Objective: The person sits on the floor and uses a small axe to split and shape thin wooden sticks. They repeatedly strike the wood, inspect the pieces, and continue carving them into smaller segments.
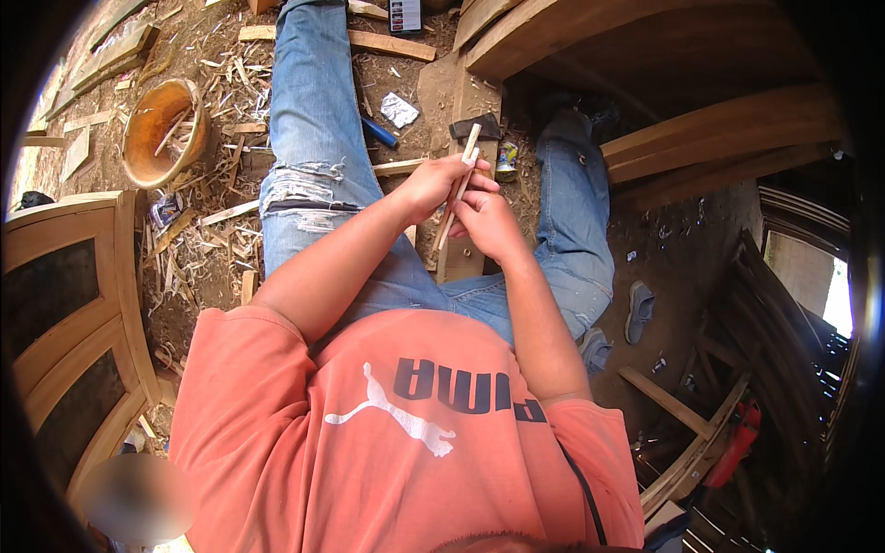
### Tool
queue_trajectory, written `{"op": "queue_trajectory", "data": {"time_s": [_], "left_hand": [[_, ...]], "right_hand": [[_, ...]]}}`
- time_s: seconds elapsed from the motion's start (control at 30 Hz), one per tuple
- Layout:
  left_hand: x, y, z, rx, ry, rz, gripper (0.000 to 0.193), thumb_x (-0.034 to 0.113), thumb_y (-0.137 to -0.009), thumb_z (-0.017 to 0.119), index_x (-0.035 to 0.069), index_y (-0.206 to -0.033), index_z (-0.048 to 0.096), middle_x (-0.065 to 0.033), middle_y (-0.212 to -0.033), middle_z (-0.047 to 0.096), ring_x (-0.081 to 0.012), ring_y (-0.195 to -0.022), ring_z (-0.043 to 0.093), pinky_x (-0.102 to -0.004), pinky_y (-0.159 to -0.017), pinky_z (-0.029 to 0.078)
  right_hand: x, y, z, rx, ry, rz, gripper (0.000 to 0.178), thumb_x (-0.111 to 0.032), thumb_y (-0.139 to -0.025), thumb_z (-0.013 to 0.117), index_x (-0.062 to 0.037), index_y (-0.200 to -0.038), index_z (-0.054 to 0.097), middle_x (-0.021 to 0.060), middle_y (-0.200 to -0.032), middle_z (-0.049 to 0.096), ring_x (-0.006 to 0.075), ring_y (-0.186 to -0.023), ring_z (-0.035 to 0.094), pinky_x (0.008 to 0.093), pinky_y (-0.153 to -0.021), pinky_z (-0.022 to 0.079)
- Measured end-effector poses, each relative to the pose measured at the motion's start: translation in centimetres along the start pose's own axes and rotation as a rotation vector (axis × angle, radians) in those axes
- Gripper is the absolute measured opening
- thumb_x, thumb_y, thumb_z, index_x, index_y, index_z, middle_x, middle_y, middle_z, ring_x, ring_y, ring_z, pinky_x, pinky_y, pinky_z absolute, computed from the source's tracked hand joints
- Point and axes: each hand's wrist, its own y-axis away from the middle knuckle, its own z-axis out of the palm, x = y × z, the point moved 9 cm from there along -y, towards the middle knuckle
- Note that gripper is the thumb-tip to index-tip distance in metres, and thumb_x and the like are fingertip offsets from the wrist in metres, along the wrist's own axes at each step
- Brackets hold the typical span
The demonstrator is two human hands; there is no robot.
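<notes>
Between my hands are thin, pale wooden sticks (474, 138), two or so lying close together and slanting up to the right. My left hand (435, 189) is closed around their upper part, fingers wrapped over them. Lower down, my right hand (491, 224) pinches the same sticks from the right side, its fingertips partly hidden. Just beyond the stick tips, a flat dark piece (487, 125), whose kind I cannot make out, rests on a wooden plank (461, 268) between my legs. A small yellow-green can (507, 158) stands to the right of my hands.
An orange-brown bucket (138, 152) with wood scraps inside stands at left among shavings. A paneled wooden frame (124, 295) is at far left. Ahead lie a phone (406, 16), crumpled foil or paper (399, 110) and a blue cylinder (379, 132). Curved timber (728, 134) fills the upper right; a slipper (639, 311) lies below.
</notes>
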Motion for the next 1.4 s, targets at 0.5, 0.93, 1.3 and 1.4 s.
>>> {"op": "queue_trajectory", "data": {"time_s": [0.5, 0.93, 1.3, 1.4], "left_hand": [[1.2, -0.2, -1.0, 0.099, -0.212, 0.094, 0.026, 0.032, -0.11, 0.064, 0.008, -0.119, 0.066, -0.0088, -0.119, 0.075, -0.0174, -0.107, 0.07, -0.0352, -0.094, 0.054], [3.0, -0.4, -3.7, 0.241, 0.119, 0.147, 0.03, 0.038, -0.11, 0.063, 0.012, -0.125, 0.065, -0.0034, -0.11, 0.076, -0.0084, -0.093, 0.067, -0.027, -0.088, 0.055], [2.8, -0.3, -1.8, 0.112, -0.1, 0.152, 0.039, 0.022, -0.106, 0.069, 0.006, -0.14, 0.061, -0.0078, -0.129, 0.073, -0.0139, -0.118, 0.068, -0.0305, -0.101, 0.054], [3.0, -0.2, -1.4, 0.073, -0.129, 0.176, 0.043, 0.022, -0.106, 0.069, 0.004, -0.144, 0.059, -0.0093, -0.132, 0.072, -0.0159, -0.123, 0.067, -0.032, -0.103, 0.054]], "right_hand": [[-1.2, 1.9, -1.9, 0.082, 0.413, -0.022, 0.029, -0.028, -0.104, 0.069, -0.0006, -0.11, 0.077, 0.0188, -0.081, 0.075, 0.0311, -0.077, 0.076, 0.045, -0.07, 0.057], [-2.5, 2.7, -1.9, 0.127, 0.559, -0.081, 0.028, -0.027, -0.102, 0.069, 0.0008, -0.105, 0.076, 0.0235, -0.086, 0.074, 0.0396, -0.077, 0.072, 0.0463, -0.072, 0.055], [-4.9, 3.9, -3.3, 0.29, 0.828, -0.187, 0.025, -0.025, -0.099, 0.07, 0.0, -0.094, 0.074, 0.0238, -0.09, 0.073, 0.0443, -0.087, 0.071, 0.0547, -0.079, 0.055], [-4.9, 4.0, -3.5, 0.304, 0.848, -0.174, 0.025, -0.024, -0.099, 0.07, 0.0001, -0.094, 0.073, 0.024, -0.091, 0.073, 0.0444, -0.088, 0.071, 0.0547, -0.08, 0.055]]}}
